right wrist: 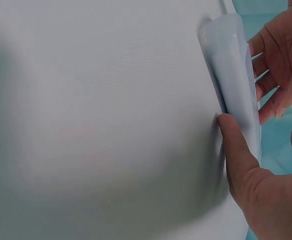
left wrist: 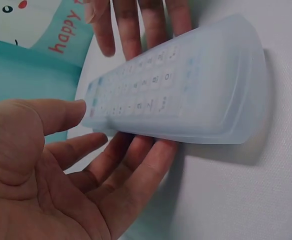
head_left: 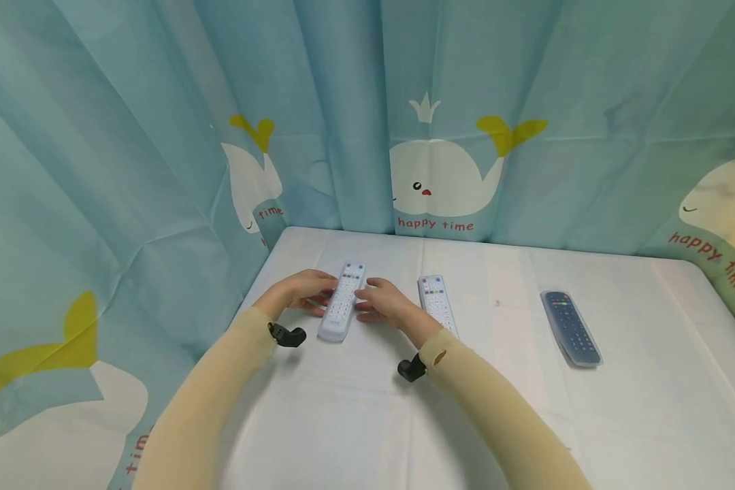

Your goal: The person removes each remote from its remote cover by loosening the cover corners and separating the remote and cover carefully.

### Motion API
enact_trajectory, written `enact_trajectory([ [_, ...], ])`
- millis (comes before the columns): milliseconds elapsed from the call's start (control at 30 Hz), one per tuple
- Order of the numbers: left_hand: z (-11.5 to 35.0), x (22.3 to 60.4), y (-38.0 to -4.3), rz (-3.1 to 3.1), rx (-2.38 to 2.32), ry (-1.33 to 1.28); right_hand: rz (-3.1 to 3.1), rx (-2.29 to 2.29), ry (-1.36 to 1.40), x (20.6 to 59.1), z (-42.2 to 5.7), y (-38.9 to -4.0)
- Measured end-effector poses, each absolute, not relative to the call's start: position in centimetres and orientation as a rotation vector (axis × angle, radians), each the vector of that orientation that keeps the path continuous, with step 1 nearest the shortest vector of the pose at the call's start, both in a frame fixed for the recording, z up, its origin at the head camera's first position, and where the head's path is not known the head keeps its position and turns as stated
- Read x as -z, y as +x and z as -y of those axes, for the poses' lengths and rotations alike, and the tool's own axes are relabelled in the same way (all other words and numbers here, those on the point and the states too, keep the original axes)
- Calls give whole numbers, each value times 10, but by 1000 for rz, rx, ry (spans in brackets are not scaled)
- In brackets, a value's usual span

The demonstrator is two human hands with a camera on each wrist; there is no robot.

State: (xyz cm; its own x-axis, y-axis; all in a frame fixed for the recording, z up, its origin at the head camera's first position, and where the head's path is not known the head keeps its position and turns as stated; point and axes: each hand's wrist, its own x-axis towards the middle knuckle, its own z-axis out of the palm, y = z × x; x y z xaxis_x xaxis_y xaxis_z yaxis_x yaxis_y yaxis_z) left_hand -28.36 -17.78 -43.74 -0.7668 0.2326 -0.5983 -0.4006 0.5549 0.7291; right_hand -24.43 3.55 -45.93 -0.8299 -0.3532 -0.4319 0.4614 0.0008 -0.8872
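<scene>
A white remote control (head_left: 343, 303) in a clear, milky cover lies on the table between both hands, buttons up. My left hand (head_left: 306, 288) is along its left side; in the left wrist view the fingertips (left wrist: 165, 150) touch the lower edge and the thumb (left wrist: 66, 114) stands apart from it. On the other side, my right hand (head_left: 388, 303) has its fingers at the long edge, and the right wrist view shows one finger (right wrist: 233, 137) laid against the cover. Neither hand is curled round the remote.
A second white remote control (head_left: 435, 296) lies right of the right hand, partly hidden by that forearm. Farther right lies a dark remote control (head_left: 571, 329) in a clear cover. The white table (head_left: 324, 422) meets a blue whale-print curtain (head_left: 337, 156) at the back and left.
</scene>
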Motion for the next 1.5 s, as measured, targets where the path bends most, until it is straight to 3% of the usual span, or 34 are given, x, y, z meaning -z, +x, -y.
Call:
enact_trajectory([
  [500, 175, 446, -286, -2167, -1185, -197, -1729, 1889, 235, 469, -21, -253],
  [1033, 170, 442, -279, -2202, -1269, -215, -1794, 1912, 180, 463, -25, -249],
  [1500, 160, 438, -270, -2163, -1482, -75, -1888, 1979, 111, 462, -41, -247],
])
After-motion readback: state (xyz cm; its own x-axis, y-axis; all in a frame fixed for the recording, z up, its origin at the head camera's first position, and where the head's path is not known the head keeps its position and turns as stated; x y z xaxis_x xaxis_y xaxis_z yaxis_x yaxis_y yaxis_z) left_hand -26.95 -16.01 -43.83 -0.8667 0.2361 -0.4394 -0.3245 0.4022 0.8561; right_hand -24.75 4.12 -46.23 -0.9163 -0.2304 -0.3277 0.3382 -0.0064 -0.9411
